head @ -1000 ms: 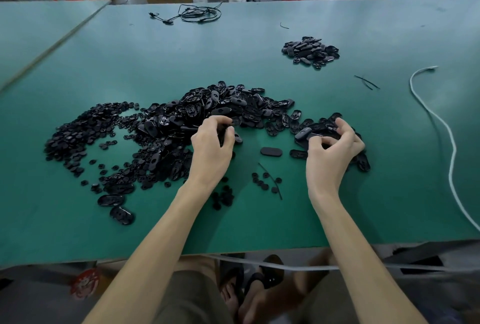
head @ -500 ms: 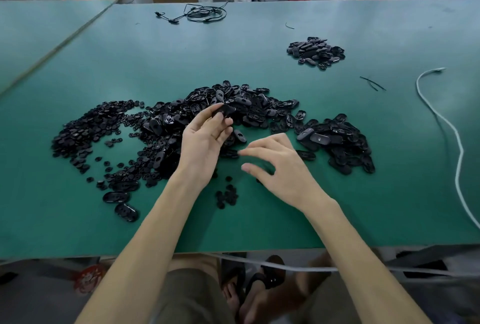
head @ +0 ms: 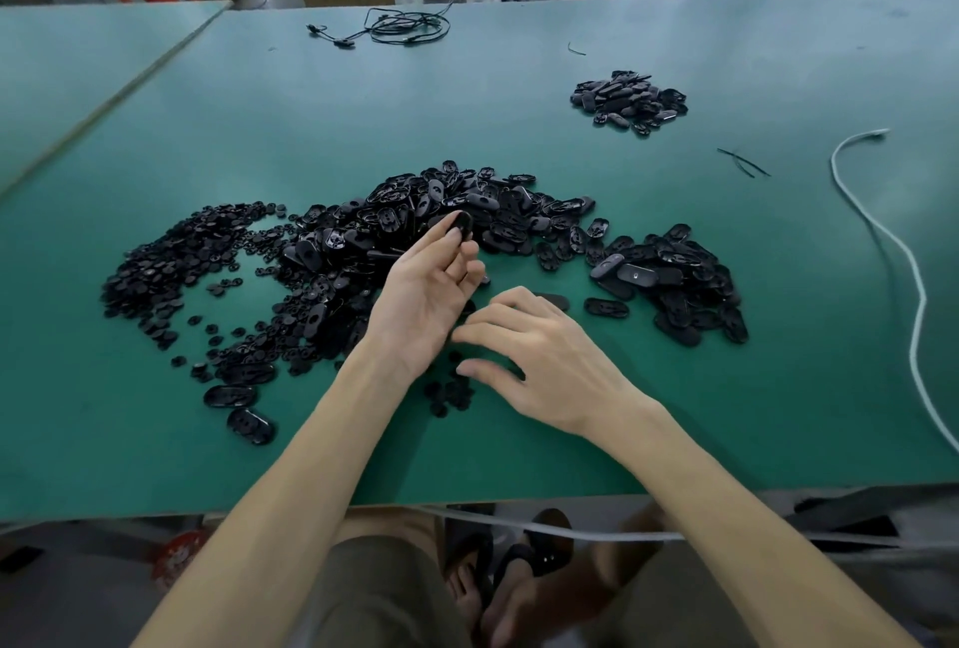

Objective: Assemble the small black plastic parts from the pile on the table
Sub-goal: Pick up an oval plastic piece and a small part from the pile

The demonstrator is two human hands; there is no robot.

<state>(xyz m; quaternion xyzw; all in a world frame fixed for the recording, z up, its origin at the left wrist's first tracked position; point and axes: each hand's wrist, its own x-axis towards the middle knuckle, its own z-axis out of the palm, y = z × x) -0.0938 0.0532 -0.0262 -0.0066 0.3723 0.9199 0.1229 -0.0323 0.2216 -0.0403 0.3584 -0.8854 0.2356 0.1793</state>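
Green worktop [head: 519, 92] lies bare along its near edge and far-left corner. Across the middle sprawls the pile [head: 363, 242] of black parts, with a smaller heap [head: 630, 99] toward the far-right corner. Palm up, the left hand [head: 420, 299] pinches one oval part [head: 461, 226] over the pile; the right hand [head: 550, 362] spreads loose-fingered just beside it, holding nothing.

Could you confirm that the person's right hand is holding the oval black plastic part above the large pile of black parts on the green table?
Not quite: the head view shows the left hand holding the oval black plastic part above the large pile of black parts on the green table. The right hand holds nothing, its fingers spread.
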